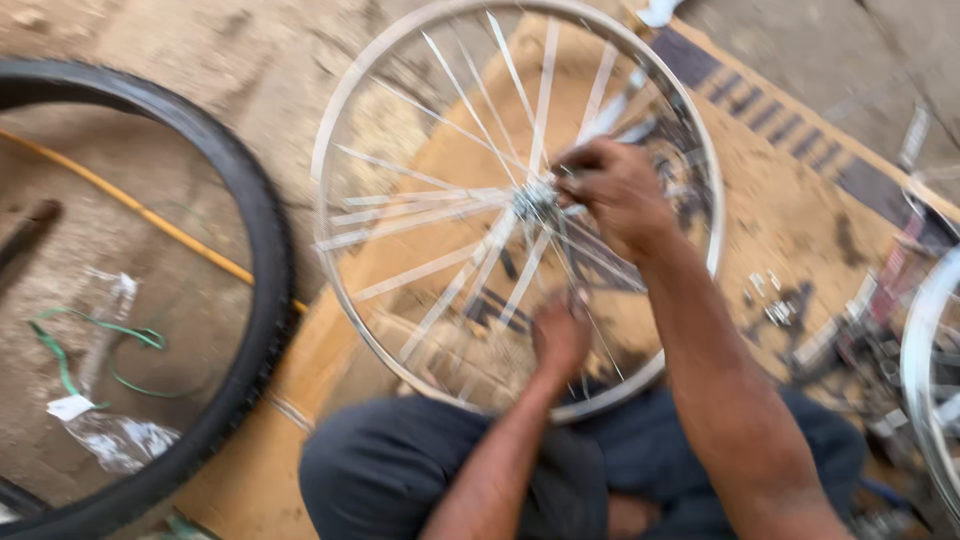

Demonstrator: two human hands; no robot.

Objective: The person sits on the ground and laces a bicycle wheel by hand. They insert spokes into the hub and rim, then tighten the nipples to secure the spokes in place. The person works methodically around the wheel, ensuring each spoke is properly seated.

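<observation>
Far left, one black bicycle tyre (262, 300) lies flat on the dirt floor (200, 60), and inside its ring there's one thin yellow rod (140, 208) crossing at a slant, one loop of green cord (100, 335) and one crumpled clear plastic wrapper (118, 438). That's a single tyre, off any rim.

Moving in to the middle: one bare silver wheel rim (330, 130) with its spokes, standing tilted over a sheet of brown cardboard (790, 200) and leaning against the person's knees, dark trousers (400, 470) just below it. The spokes are too blurred to count.

Now the hands, two of them, both the person's own. The left hand (560, 335) is low inside the wheel, pressed up among the lower spokes; it looks curled around one, but the blur is heavy and I can't tell for sure whether it's gripping. The right hand (618, 190) is higher, right at the hub (535, 200), fingers bunched tight and narrow against the hub's end, pinching something there too small to make out.

On to the right: a scatter of small metal parts (780, 310) on the cardboard, count unclear. And at the far right edge, a slice of a second silver wheel (920, 370), well apart from the first. Two wheels, one tyre.
</observation>
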